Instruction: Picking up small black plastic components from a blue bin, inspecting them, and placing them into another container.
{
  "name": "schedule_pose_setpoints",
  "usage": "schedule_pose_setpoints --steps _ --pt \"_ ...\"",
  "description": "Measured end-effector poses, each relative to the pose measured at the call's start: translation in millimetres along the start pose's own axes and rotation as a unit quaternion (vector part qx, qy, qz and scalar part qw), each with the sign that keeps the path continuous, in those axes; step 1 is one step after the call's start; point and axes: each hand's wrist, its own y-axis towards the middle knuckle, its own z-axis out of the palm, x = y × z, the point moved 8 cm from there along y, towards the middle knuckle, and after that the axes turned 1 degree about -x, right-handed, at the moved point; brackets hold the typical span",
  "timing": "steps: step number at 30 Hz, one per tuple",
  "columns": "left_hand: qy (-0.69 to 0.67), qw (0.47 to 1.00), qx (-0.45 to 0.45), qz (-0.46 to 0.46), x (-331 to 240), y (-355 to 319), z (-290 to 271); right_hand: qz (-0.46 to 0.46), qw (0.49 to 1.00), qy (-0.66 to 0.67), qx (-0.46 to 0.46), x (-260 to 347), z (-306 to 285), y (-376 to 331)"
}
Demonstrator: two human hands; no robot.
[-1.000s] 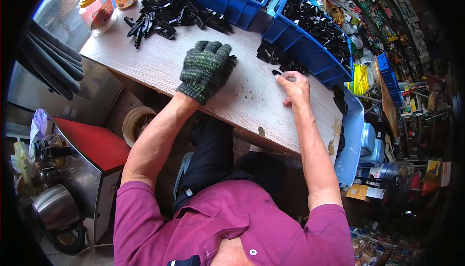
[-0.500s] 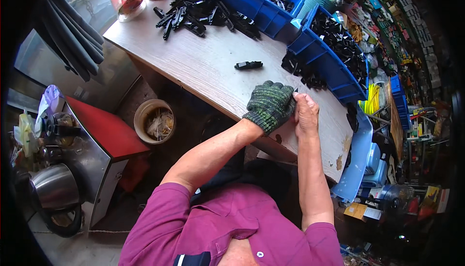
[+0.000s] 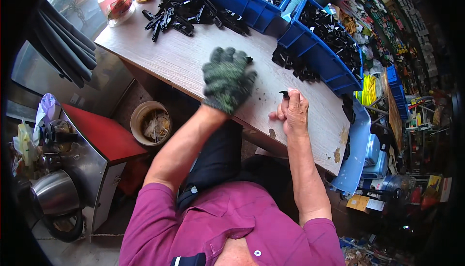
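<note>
My left hand, in a dark green knitted glove, is over the left part of the tabletop, slightly blurred by motion. Its fingers look apart. A small end of a black plastic part peeks out past the fingertips; the rest is hidden beneath the glove. My bare right hand is above the table nearer its right end, pinching a small black plastic piece between thumb and forefinger. The two hands are well apart.
Black parts lie heaped at the back left of the table. Blue bins full of black parts line the far side, with loose ones before them. Jars stand far left. A bucket sits on the floor.
My left hand has parted from the right and moved left and away from me, over the lone black part. My right hand stays near its place, its small black piece now showing.
</note>
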Motion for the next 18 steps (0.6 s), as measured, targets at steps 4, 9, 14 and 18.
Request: schedule_pose_setpoints --steps 4,9,14,18 --pt "0.059 0.989 0.138 0.013 19.8 17.5 26.9 0.011 0.999 0.0 -0.033 -0.9 -1.2 1.7" --pt "-0.174 0.964 0.188 0.07 -16.4 -6.5 33.5 0.022 0.992 0.074 -0.101 -6.2 -11.0 -1.9" --pt "-0.304 0.924 0.218 0.071 -50.5 -34.2 35.3 -0.009 0.987 0.053 -0.149 2.0 -11.9 -7.0" --pt "-0.379 0.887 0.265 -0.001 -56.7 -32.0 42.4 -0.059 0.99 0.0 -0.125 -1.1 -19.8 -3.0"
